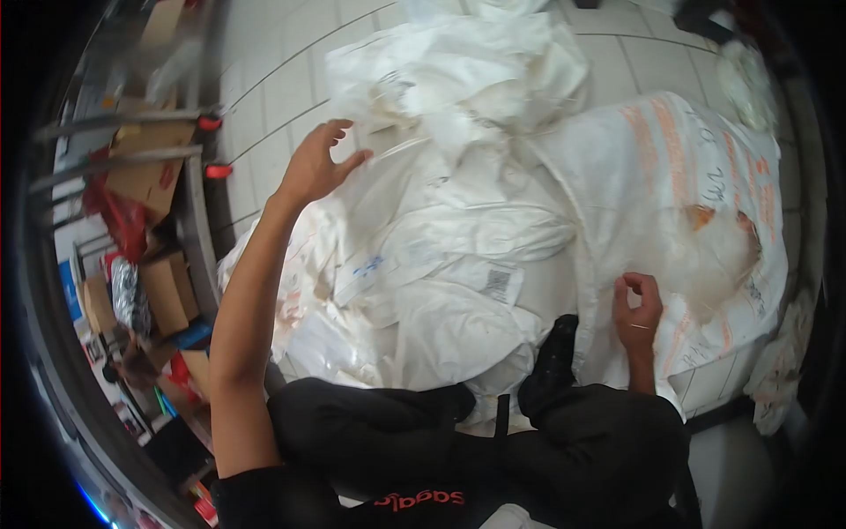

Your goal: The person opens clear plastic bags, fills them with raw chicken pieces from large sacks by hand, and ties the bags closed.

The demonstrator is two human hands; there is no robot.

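My left hand [315, 166] is stretched forward above the near-left part of the white sacks, its thumb and fingers apart and nothing between them. The right hand [637, 309] is closed, thumb and fingers curled close together, over the printed white woven sack [617, 203]; what it pinches, if anything, I cannot make out. Beside it lies cloudy clear plastic [705, 256] around a torn opening in that sack. Between my hands spreads a large open sack full of white plastic bags [476, 229], one bearing a barcode label [500, 282].
More white bags [467, 70] are heaped ahead on the tiled floor [273, 53]. To the left, a metal rack [123, 159] with red-ended bars holds cardboard boxes [167, 291]. Another plastic bundle [745, 84] lies far right. My dark-shod foot [551, 357] rests at the sack's near edge.
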